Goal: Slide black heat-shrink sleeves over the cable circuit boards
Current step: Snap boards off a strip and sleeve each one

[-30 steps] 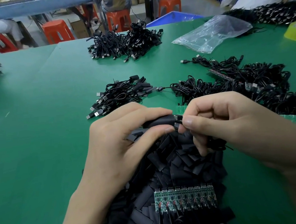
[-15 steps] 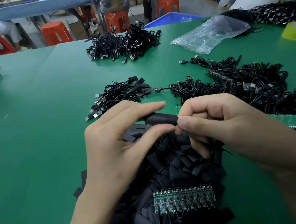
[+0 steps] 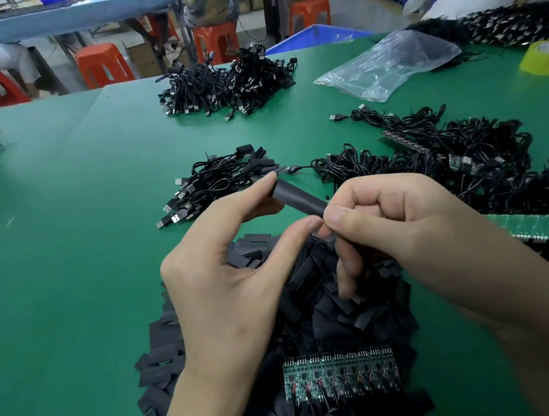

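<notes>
Above the green surface, the left hand pinches a black sleeve between forefinger and thumb; the right hand pinches its near end. Loose sleeves lie beneath.

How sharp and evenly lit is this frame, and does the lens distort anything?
Head view: soft, even light, no hard shadows; left hand, right hand and sleeve sharp; plastic bag shows mild glare; wide-angle lens stretches the frame edges.
</notes>
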